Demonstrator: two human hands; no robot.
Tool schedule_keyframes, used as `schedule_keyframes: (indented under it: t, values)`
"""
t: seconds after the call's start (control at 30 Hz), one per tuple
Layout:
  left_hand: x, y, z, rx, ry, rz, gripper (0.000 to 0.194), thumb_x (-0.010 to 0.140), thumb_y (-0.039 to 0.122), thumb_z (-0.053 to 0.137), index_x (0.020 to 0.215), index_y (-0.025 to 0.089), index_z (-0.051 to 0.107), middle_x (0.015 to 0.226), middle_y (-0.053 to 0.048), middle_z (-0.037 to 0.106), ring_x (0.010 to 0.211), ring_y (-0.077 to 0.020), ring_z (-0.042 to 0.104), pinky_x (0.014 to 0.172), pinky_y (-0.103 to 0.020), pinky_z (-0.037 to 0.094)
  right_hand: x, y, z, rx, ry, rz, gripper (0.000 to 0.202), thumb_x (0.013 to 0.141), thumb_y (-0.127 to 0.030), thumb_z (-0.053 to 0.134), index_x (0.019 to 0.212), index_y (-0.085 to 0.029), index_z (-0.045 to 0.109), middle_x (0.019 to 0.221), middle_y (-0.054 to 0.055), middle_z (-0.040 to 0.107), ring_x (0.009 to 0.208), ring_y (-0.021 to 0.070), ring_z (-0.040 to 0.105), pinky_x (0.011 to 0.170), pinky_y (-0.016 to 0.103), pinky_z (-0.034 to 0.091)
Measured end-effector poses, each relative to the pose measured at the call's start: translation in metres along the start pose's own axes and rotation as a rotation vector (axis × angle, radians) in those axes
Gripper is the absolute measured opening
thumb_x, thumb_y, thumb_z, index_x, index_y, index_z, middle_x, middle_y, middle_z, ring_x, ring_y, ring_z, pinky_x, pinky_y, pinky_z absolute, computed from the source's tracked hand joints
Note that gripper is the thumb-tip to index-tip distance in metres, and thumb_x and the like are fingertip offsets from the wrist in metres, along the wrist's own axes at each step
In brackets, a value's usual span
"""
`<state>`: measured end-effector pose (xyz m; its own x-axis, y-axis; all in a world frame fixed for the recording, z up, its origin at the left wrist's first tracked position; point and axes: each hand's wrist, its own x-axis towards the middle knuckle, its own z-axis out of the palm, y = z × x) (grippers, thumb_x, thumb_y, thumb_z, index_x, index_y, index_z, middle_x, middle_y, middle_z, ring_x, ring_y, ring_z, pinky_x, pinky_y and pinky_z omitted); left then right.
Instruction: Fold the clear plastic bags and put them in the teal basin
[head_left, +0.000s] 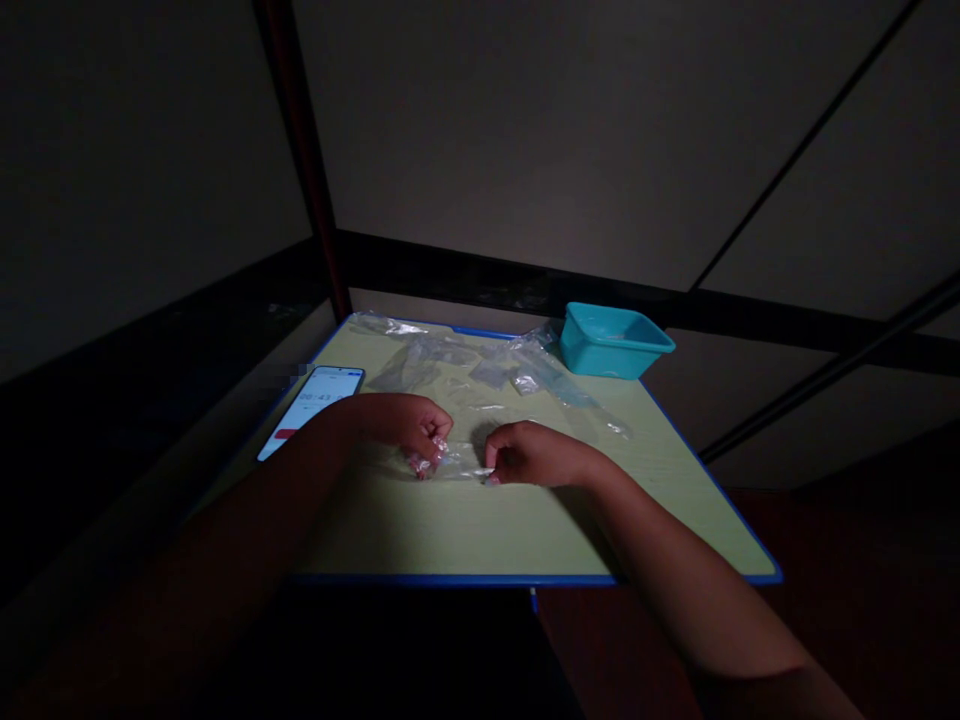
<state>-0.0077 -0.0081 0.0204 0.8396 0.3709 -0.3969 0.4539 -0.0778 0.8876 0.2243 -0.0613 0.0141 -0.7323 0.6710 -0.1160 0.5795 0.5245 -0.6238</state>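
Grips point(409, 425) point(529, 455) on plastic point(461, 464), room before table edge point(450, 579)

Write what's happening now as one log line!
left hand: gripping clear plastic; right hand: pinching it too; smartphone: table, left side; turquoise bin: far right corner

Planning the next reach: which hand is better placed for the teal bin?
Probably the right hand: it is nearer the teal bin, far right on the table. It seems to pinch clear plastic, so may need to release.
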Motion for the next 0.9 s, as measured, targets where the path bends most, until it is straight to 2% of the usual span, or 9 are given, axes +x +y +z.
schedule_keyframes:
  t: [0.17,0.3,0.4,0.53,0.63,0.77,0.9]
  values:
    - [0.001,-0.001,0.003,-0.068,0.035,0.005,0.025,0.064,0.028,0.069,0.072,0.017,0.047,0.059,0.003,0.063,0.058,-0.0153,0.06,0.056,-0.025,0.043,0.002,-0.001,0.003,-0.001,0.006,0.02,0.008,0.072,-0.02,0.067,0.076,-0.013,0.066,0.069,-0.001,0.059,0.061,0.0091,0.051,0.059,0.019,0.037]
    - [0.003,0.0,0.004,-0.06,0.028,0.017,0.023,0.065,0.022,0.066,0.082,0.016,0.053,0.058,0.004,0.062,0.051,-0.0128,0.058,0.052,-0.023,0.043,0.002,-0.002,0.003,0.026,-0.015,0.027,0.009,0.073,-0.021,0.068,0.076,-0.013,0.066,0.067,-0.001,0.059,0.061,0.0088,0.051,0.059,0.019,0.037]
    - [0.004,-0.001,0.002,-0.048,0.031,0.018,0.025,0.068,0.027,0.065,0.088,0.015,0.056,0.058,0.003,0.062,0.049,-0.0118,0.057,0.05,-0.022,0.042,0.002,-0.004,0.001,-0.028,-0.001,-0.021,0.006,0.072,-0.018,0.067,0.075,-0.012,0.065,0.069,-0.001,0.057,0.062,0.0089,0.049,0.059,0.019,0.037]
    - [0.007,-0.008,-0.002,-0.034,0.076,0.051,0.026,0.069,0.036,0.066,0.083,0.016,0.057,0.058,0.002,0.062,0.049,-0.0125,0.057,0.05,-0.023,0.043,0.001,-0.008,0.0,-0.085,0.005,-0.083,0.008,0.071,-0.018,0.068,0.074,-0.012,0.064,0.071,0.0,0.054,0.065,0.0098,0.047,0.061,0.02,0.037]
    - [0.009,-0.01,-0.004,-0.026,0.093,0.078,0.028,0.068,0.04,0.067,0.079,0.016,0.056,0.056,0.002,0.06,0.048,-0.0126,0.056,0.048,-0.023,0.043,0.001,-0.008,0.0,-0.1,0.008,-0.075,0.009,0.071,-0.018,0.068,0.074,-0.012,0.063,0.072,0.0,0.054,0.066,0.01,0.047,0.062,0.02,0.037]
    - [0.009,-0.008,-0.002,-0.021,0.1,0.035,0.029,0.068,0.04,0.066,0.079,0.016,0.054,0.054,0.003,0.059,0.048,-0.0131,0.057,0.05,-0.023,0.043,0.0,-0.006,-0.002,-0.071,-0.014,-0.039,0.006,0.074,-0.017,0.065,0.077,-0.012,0.063,0.071,0.0,0.055,0.063,0.0088,0.047,0.06,0.019,0.037]
    - [0.007,-0.002,0.001,0.013,0.051,-0.014,0.027,0.068,0.037,0.067,0.082,0.016,0.055,0.058,0.002,0.061,0.05,-0.0131,0.057,0.051,-0.023,0.043,-0.003,-0.004,-0.005,-0.004,-0.106,0.003,0.011,0.072,-0.019,0.068,0.08,-0.012,0.063,0.066,-0.003,0.054,0.059,0.0078,0.048,0.057,0.019,0.036]
